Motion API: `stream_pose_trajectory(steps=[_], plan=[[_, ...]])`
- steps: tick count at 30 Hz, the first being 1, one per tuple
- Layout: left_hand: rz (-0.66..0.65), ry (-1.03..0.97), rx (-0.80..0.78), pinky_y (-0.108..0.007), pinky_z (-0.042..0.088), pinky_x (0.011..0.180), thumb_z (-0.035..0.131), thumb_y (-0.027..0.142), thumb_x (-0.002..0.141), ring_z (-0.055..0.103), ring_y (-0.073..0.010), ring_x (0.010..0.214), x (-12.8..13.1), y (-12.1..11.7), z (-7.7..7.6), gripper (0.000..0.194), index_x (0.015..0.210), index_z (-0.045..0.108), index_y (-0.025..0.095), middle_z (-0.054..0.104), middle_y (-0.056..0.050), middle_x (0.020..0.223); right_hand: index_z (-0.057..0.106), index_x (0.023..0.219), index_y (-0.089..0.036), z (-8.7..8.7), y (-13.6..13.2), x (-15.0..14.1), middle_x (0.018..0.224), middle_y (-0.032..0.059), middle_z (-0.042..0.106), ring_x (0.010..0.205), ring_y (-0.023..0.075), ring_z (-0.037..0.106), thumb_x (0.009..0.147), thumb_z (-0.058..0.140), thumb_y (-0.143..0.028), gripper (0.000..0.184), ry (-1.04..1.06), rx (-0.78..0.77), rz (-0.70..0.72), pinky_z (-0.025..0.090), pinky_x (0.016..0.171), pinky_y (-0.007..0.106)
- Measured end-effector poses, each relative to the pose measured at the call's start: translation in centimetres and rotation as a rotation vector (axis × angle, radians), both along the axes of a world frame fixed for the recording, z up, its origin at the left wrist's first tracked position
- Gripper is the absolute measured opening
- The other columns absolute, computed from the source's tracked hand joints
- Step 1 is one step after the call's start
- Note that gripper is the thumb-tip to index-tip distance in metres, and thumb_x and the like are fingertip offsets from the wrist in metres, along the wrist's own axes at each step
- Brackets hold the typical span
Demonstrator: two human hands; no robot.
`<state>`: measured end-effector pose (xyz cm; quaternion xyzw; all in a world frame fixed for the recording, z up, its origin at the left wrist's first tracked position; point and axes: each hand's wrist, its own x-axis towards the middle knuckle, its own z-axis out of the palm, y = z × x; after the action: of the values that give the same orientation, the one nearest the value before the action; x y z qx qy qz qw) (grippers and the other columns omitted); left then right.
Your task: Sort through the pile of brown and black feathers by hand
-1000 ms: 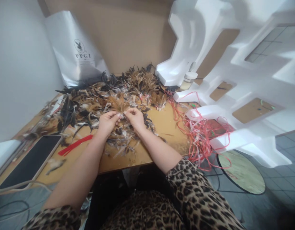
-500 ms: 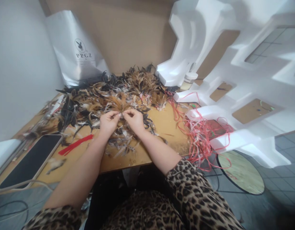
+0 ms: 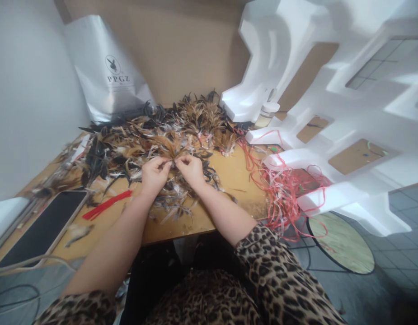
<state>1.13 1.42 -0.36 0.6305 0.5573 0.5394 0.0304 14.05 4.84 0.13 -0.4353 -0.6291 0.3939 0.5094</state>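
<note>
Just below the centre of the frame, a tan feather bunch (image 3: 171,145) fans upward, and both hands are right on it! Left hand (image 3: 155,175) on one side, thumb and forefinger pressed together at the quills; right hand (image 3: 191,170) opposite, pinching the same base, fingertips nearly meeting. Whatever fine piece sits between those tips is too small to tell. Behind and around them spreads a great feather pile (image 3: 125,151), brown, black and white, over the yellow tabletop (image 3: 236,178). Out to the lower left we go: a bundle of red strips (image 3: 107,205) lies flat beside the left forearm, then a dark-screened smartphone (image 3: 44,228) tilts across the table corner, a pale cable (image 3: 56,258) over its near end. Upper left, a silver PPGZ bag (image 3: 109,67) stands behind the feathers. Over on the right, a tangle of pink-red string (image 3: 283,198) spills past the table edge, against white moulded foam (image 3: 359,131), with a white-lidded jar (image 3: 267,113) beside the foam at upper right of centre.
</note>
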Motion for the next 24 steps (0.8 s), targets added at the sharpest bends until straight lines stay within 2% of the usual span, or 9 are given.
stream_pose_trajectory(steps=[5, 7, 9, 11, 14, 16, 18, 21, 24], plan=[[-0.023, 0.065, -0.016, -0.028, 0.045, 0.073, 0.058, 0.023, 0.074, 0.059, -0.0165, 0.074, 0.3, -0.5, 0.4, 0.011, 0.074, 0.068, 0.017, 0.067, -0.005, 0.076, 0.065, 0.064, -0.014, -0.1, 0.2, 0.0, 0.062, 0.0003, 0.063, 0.061, 0.0117, 0.056, 0.069, 0.056, -0.022, 0.014, -0.005, -0.051, -0.004, 0.043, 0.064, 0.023], [-0.032, -0.075, -0.066, -0.027, 0.044, 0.069, 0.061, 0.024, 0.071, 0.058, -0.0154, 0.069, 0.4, -0.3, 0.3, 0.010, 0.074, 0.068, 0.016, 0.067, -0.004, 0.075, 0.064, 0.063, -0.014, -0.1, 0.3, -0.1, 0.060, -0.0008, 0.062, 0.059, 0.0106, 0.054, 0.068, 0.056, -0.021, 0.012, 0.031, -0.075, 0.014, 0.042, 0.063, 0.023], [-0.071, -0.331, -0.170, -0.026, 0.043, 0.062, 0.066, 0.025, 0.068, 0.055, -0.0132, 0.061, 0.3, 0.0, 0.2, 0.011, 0.073, 0.068, 0.015, 0.066, -0.003, 0.070, 0.064, 0.064, -0.014, -0.2, 0.5, 0.0, 0.060, -0.0019, 0.061, 0.058, 0.0094, 0.052, 0.067, 0.059, -0.023, 0.011, 0.103, -0.104, 0.050, 0.041, 0.062, 0.022], [-0.181, -0.634, -0.307, -0.023, 0.040, 0.055, 0.071, 0.025, 0.064, 0.052, -0.0105, 0.056, 0.0, 0.3, 0.2, 0.013, 0.070, 0.067, 0.014, 0.063, -0.002, 0.063, 0.063, 0.065, -0.014, -0.2, 0.6, 0.0, 0.061, -0.0027, 0.061, 0.057, 0.0083, 0.051, 0.065, 0.062, -0.026, 0.012, 0.211, -0.142, 0.119, 0.040, 0.062, 0.022], [-0.452, -0.995, -0.493, -0.019, 0.040, 0.054, 0.075, 0.021, 0.059, 0.052, -0.0078, 0.057, -0.7, 0.4, 0.4, 0.015, 0.068, 0.067, 0.012, 0.061, -0.001, 0.062, 0.064, 0.067, -0.014, -0.1, 0.7, 0.1, 0.058, -0.0036, 0.060, 0.054, 0.0065, 0.049, 0.062, 0.068, -0.030, 0.017, 0.382, -0.248, 0.294, 0.039, 0.060, 0.021], [-0.600, -1.126, -0.571, -0.018, 0.040, 0.054, 0.077, 0.019, 0.058, 0.054, -0.0076, 0.059, -1.0, 0.3, 0.5, 0.016, 0.069, 0.068, 0.011, 0.062, -0.002, 0.065, 0.063, 0.067, -0.014, 0.1, 0.7, 0.3, 0.056, -0.0038, 0.060, 0.052, 0.0055, 0.047, 0.058, 0.072, -0.031, 0.021, 0.471, -0.336, 0.415, 0.037, 0.057, 0.021], [-0.681, -1.174, -0.611, -0.019, 0.041, 0.054, 0.077, 0.018, 0.057, 0.056, -0.0084, 0.062, -1.2, 0.2, 0.6, 0.018, 0.071, 0.068, 0.011, 0.063, -0.003, 0.068, 0.063, 0.067, -0.014, 0.2, 0.6, 0.3, 0.057, -0.0034, 0.060, 0.051, 0.0052, 0.048, 0.055, 0.074, -0.032, 0.024, 0.532, -0.400, 0.493, 0.037, 0.056, 0.020], [-0.635, -1.136, -0.583, -0.019, 0.042, 0.055, 0.077, 0.019, 0.058, 0.057, -0.0091, 0.062, -1.0, 0.1, 0.6, 0.017, 0.070, 0.069, 0.011, 0.064, -0.004, 0.067, 0.063, 0.068, -0.013, 0.2, 0.7, 0.3, 0.058, -0.0029, 0.061, 0.052, 0.0050, 0.048, 0.054, 0.076, -0.031, 0.026, 0.547, -0.421, 0.479, 0.037, 0.056, 0.020], [-0.438, -0.977, -0.457, -0.019, 0.041, 0.054, 0.076, 0.022, 0.059, 0.056, -0.0088, 0.058, -0.7, 0.4, 0.3, 0.016, 0.070, 0.069, 0.013, 0.065, -0.003, 0.065, 0.063, 0.069, -0.013, 0.1, 0.7, 0.2, 0.056, -0.0042, 0.060, 0.050, 0.0044, 0.047, 0.056, 0.074, -0.029, 0.023, 0.501, -0.373, 0.373, 0.036, 0.055, 0.019]])
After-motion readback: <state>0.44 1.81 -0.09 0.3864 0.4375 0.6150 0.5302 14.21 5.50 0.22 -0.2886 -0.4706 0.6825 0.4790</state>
